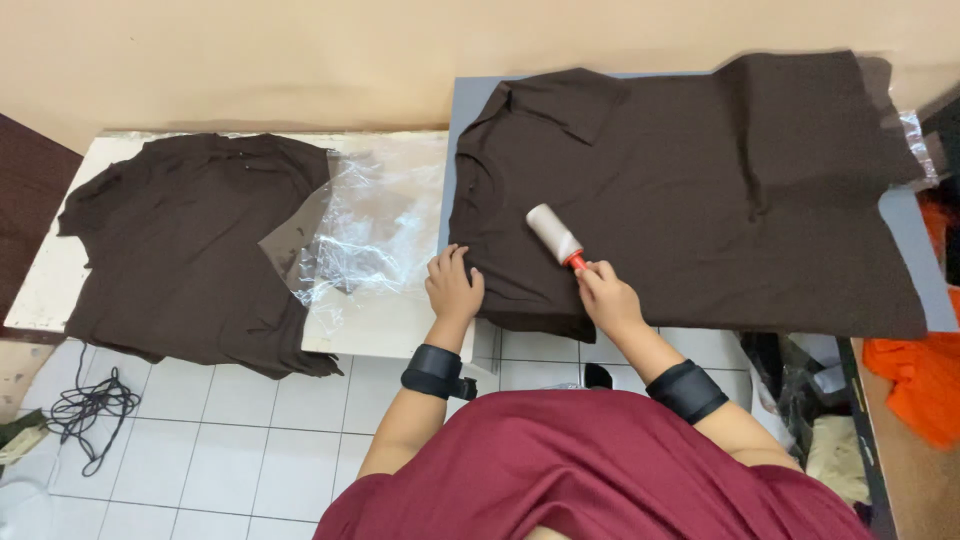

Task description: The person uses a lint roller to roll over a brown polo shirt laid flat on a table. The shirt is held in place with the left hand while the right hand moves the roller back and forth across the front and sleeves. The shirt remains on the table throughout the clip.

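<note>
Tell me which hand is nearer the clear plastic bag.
Left. The left hand rests on the shirt's edge beside the plastic bag; the right hand holds the lint roller, farther away.

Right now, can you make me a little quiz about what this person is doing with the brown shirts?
1. True or false: the right hand holds a lint roller on the spread brown shirt.
2. What is the left hand doing? A) lifting the plastic bag B) pressing flat on the shirt's edge C) holding the cable
3. Fill in: a clear plastic bag lies between the spread shirt and the ____ shirt.

Key: 1 true. 2 B. 3 the other brown shirt, lying on the white table.
</note>
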